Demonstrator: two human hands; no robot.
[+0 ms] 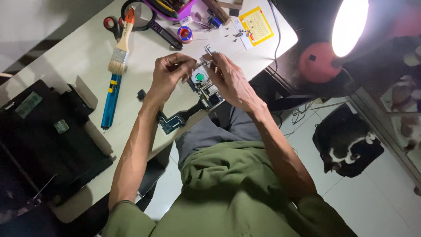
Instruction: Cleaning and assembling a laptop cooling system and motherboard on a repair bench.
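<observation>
While a dark opened laptop (48, 145) lies at the far left of the pale surface (87, 48), a blue pen-shaped tool (111, 100) rests just beside it. Above that tool lies a paintbrush (120, 44) with a wooden handle and an orange tip. Red-handled scissors (112, 24) and a black magnifying glass (149, 19) sit near the brush.

Next comes the left hand (169, 72). Its grip is closed, with the fingers pinched on a thin metal tool (199, 65). The tool's tip meets the circuit board (204, 90). This board has a round fan with a green middle and is held up over the edge of the surface, between both hands.

The right hand (230, 79) has its fingers curled around the top of the board. Farther right, a yellow paper (255, 24) lies on the surface, a bright lamp (348, 22) shines, and a black and white cat (346, 149) lies on the floor.
</observation>
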